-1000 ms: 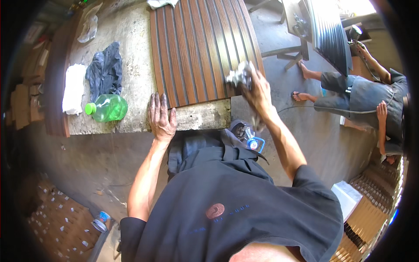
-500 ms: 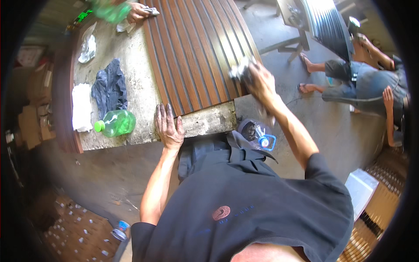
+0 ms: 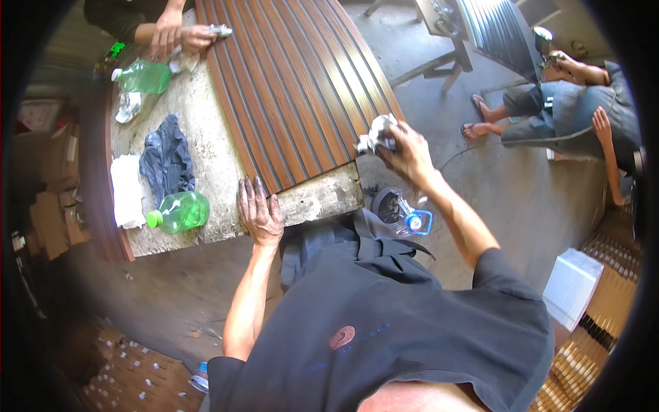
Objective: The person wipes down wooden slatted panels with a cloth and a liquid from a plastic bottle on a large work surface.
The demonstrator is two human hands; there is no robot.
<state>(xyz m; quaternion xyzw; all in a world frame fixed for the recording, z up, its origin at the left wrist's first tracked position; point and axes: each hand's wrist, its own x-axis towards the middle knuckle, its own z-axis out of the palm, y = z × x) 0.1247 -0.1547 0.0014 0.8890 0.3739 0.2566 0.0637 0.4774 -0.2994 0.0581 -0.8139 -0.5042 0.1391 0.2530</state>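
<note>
A brown grooved wood panel (image 3: 292, 89) lies on the worn pale worktable (image 3: 322, 195). At its near left corner my left hand (image 3: 261, 218) rests with fingers stretched out, on the table edge and against the panel. My right hand (image 3: 408, 156) is closed on a crumpled white rag (image 3: 376, 135) at the panel's near right corner. Both hands have dark stains. Left of the panel are a green bottle (image 3: 182, 211), a dark cloth (image 3: 167, 156) and a folded white cloth (image 3: 128, 191).
Across the table, a co-worker's hand (image 3: 199, 39) holds a small rag on the panel, near a second green bottle (image 3: 145, 77). Below the table's right corner stands a clear jug with a blue handle (image 3: 417, 222). Another person (image 3: 570, 123) is at the right, by a dark ribbed panel (image 3: 498, 38).
My right hand has brought the rag toward the panel's near right corner. The co-worker's second green bottle, blurred and raised before, is now at the table's far left. My left hand keeps its place.
</note>
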